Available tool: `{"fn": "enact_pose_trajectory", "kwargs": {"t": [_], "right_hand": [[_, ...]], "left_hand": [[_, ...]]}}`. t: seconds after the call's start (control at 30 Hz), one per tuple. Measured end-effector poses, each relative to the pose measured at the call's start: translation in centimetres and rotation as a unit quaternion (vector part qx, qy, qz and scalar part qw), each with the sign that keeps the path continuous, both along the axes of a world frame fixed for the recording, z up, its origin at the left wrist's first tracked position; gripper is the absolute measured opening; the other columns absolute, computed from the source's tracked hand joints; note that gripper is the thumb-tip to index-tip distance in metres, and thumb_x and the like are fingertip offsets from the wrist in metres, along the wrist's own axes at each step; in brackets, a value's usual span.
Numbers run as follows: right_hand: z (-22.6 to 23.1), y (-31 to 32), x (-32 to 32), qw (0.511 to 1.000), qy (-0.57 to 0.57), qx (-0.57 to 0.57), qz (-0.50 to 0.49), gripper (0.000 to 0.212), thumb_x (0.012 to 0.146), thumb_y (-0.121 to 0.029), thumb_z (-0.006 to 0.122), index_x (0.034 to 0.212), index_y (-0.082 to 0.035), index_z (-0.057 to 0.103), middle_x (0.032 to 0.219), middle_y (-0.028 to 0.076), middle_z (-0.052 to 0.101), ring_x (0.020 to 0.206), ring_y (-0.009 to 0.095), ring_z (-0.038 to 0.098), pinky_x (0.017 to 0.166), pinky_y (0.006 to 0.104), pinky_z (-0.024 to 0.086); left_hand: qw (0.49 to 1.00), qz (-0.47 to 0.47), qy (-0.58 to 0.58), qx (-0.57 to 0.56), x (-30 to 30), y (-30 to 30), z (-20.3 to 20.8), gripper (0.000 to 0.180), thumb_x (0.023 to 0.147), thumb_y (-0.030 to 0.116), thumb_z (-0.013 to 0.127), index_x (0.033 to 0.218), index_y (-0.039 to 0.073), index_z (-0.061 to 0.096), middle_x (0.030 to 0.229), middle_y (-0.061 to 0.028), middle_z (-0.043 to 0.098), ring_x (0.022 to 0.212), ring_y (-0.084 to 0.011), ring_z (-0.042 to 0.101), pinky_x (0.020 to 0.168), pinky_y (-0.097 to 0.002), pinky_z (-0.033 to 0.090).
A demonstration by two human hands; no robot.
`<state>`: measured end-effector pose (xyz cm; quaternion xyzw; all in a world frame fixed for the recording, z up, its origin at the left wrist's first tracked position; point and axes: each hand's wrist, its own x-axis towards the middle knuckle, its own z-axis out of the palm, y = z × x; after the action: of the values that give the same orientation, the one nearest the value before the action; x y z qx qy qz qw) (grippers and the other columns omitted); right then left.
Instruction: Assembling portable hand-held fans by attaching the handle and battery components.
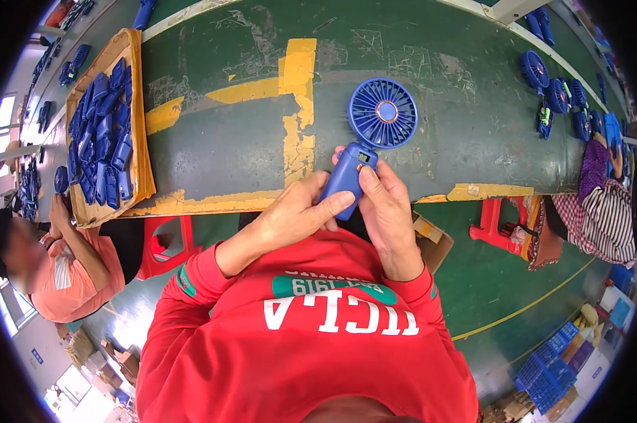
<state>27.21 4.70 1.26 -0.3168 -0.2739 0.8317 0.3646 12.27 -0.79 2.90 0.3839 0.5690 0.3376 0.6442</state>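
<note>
A blue handheld fan [347, 169] is held between my two hands, tilted, over the near edge of the table. Its round caged head [383, 113], with an orange ring at the centre, points away from me. A small dark display shows on the upper handle. My left hand [301, 211] wraps the handle from the left, thumb lying across its lower end. My right hand [387, 201] grips it from the right, with the thumb near the display and button. Some fingertips are hidden behind the handle.
A cardboard tray [143, 141] of several blue plastic parts stands on the green table [220, 155] at left. More blue fans [558, 95] lie at far right. People sit on both sides, near red stools [498, 225]. Blue crates [548, 374] stand at lower right.
</note>
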Motion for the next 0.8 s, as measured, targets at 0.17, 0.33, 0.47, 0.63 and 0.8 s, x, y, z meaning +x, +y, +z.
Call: {"fn": "enact_pose_trajectory", "kwargs": {"t": [0.17, 0.33, 0.47, 0.63, 0.8], "right_hand": [[1.4, -0.5, 0.4, 0.999, 0.017, 0.022, -0.028, 0.044, 0.090, -0.017, 0.055, 0.127, 0.002, 0.040, 0.126, 0.019, 0.048, 0.118, 0.028, 0.048, 0.098, 0.0392, 0.040], [3.3, -0.7, 0.6, 0.999, -0.002, 0.031, -0.032, 0.053, 0.086, -0.015, 0.060, 0.130, 0.002, 0.036, 0.120, 0.018, 0.051, 0.113, 0.027, 0.051, 0.096, 0.0380, 0.043], [3.5, -0.7, 1.4, 0.999, 0.023, 0.037, -0.019, 0.049, 0.085, -0.015, 0.061, 0.127, 0.002, 0.039, 0.116, 0.017, 0.053, 0.109, 0.026, 0.054, 0.094, 0.0374, 0.044], [2.8, -0.2, 0.6, 1.000, 0.005, 0.003, -0.026, 0.048, 0.086, -0.016, 0.060, 0.126, 0.001, 0.040, 0.115, 0.016, 0.054, 0.108, 0.026, 0.055, 0.093, 0.0375, 0.045], [2.2, -0.6, 0.2, 0.999, -0.012, 0.052, -0.009, 0.054, 0.083, -0.014, 0.063, 0.129, -0.001, 0.038, 0.113, 0.015, 0.056, 0.107, 0.028, 0.055, 0.093, 0.0394, 0.045]], "left_hand": [[0.999, -0.032, -0.010, -0.007, 0.1, 0.3, 1.4, 0.042, 0.088, 0.038, 0.056, 0.091, -0.003, 0.049, 0.073, -0.0116, 0.058, 0.058, -0.0161, 0.058, 0.054, -0.0286, 0.047], [0.969, -0.041, 0.155, 0.187, 0.8, -0.2, 2.2, 0.039, 0.084, 0.033, 0.060, 0.086, -0.005, 0.048, 0.064, -0.0214, 0.057, 0.057, -0.0362, 0.060, 0.052, -0.0383, 0.048], [0.927, -0.068, 0.254, 0.267, 1.5, -0.1, 2.8, 0.036, 0.082, 0.029, 0.061, 0.083, -0.004, 0.048, 0.061, -0.0206, 0.057, 0.058, -0.0374, 0.061, 0.050, -0.0399, 0.048], [0.953, -0.022, 0.201, 0.224, 1.4, 0.1, 0.8, 0.034, 0.082, 0.028, 0.061, 0.083, -0.004, 0.049, 0.059, -0.0195, 0.057, 0.056, -0.0363, 0.061, 0.051, -0.0405, 0.048], [0.925, -0.054, 0.288, 0.241, 0.8, 0.3, 1.9, 0.041, 0.082, 0.033, 0.060, 0.087, -0.006, 0.052, 0.056, -0.0177, 0.057, 0.053, -0.0351, 0.061, 0.050, -0.0405, 0.048]]}}
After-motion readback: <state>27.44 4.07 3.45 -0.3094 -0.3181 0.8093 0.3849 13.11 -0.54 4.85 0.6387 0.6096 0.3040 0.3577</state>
